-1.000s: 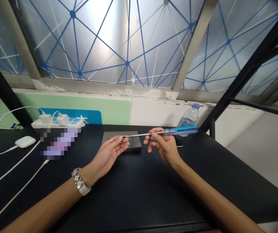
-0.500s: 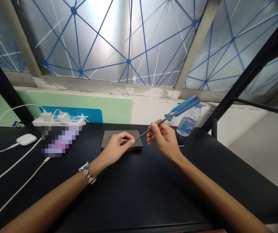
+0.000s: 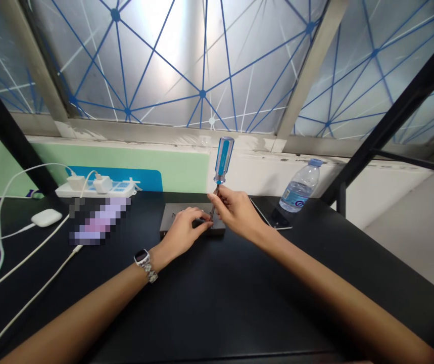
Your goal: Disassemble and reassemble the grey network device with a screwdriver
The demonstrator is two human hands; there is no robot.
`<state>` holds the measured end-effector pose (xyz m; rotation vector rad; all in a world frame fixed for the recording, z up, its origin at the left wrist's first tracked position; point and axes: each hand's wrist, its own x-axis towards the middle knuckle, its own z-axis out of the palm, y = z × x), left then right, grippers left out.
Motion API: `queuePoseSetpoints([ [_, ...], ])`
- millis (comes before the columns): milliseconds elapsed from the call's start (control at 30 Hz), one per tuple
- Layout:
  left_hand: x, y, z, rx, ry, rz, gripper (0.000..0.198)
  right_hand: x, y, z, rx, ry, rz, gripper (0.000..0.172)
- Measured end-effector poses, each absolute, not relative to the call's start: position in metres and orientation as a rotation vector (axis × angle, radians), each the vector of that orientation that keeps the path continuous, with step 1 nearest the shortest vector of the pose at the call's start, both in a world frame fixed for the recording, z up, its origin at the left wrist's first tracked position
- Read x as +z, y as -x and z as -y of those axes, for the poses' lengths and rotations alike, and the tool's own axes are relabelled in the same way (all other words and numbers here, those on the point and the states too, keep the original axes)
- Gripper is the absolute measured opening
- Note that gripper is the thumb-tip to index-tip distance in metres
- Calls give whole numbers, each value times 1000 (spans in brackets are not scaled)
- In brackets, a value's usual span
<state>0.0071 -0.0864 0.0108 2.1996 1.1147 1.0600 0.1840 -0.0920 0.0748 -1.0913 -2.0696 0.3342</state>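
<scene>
My right hand (image 3: 235, 208) is closed around the metal shaft of a screwdriver (image 3: 223, 161) with a clear and blue handle. The screwdriver stands nearly upright, handle up, its tip down by the dark grey flat box (image 3: 217, 230) on the desk. Over that box lies my left hand (image 3: 186, 227), thumb and fingertips drawn together right at the screwdriver's tip. What those fingers pinch is too small and hidden to make out. A wristwatch (image 3: 141, 257) is on my left wrist.
Right of the hands are a phone or tablet (image 3: 280, 218) and a water bottle (image 3: 300, 186). On the left stand a power strip (image 3: 124, 189) with chargers, a white earbud case (image 3: 46, 218), a blurred-out device (image 3: 99, 222) and several white cables (image 3: 31, 253). Black posts flank the desk.
The screwdriver has swung from leaning right to nearly upright, and my right hand has come left toward my left hand. My left hand stays over the box.
</scene>
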Motion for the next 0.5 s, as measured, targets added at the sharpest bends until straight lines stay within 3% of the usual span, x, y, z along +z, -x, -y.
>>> queuePoseSetpoints([
  [333,13,-9,89,995,-2247,-1122,14,75,-186,88,411,1099,2070,30],
  [500,11,-8,89,983,-2285,-1097,17,86,-193,90,516,1005,2122,18],
])
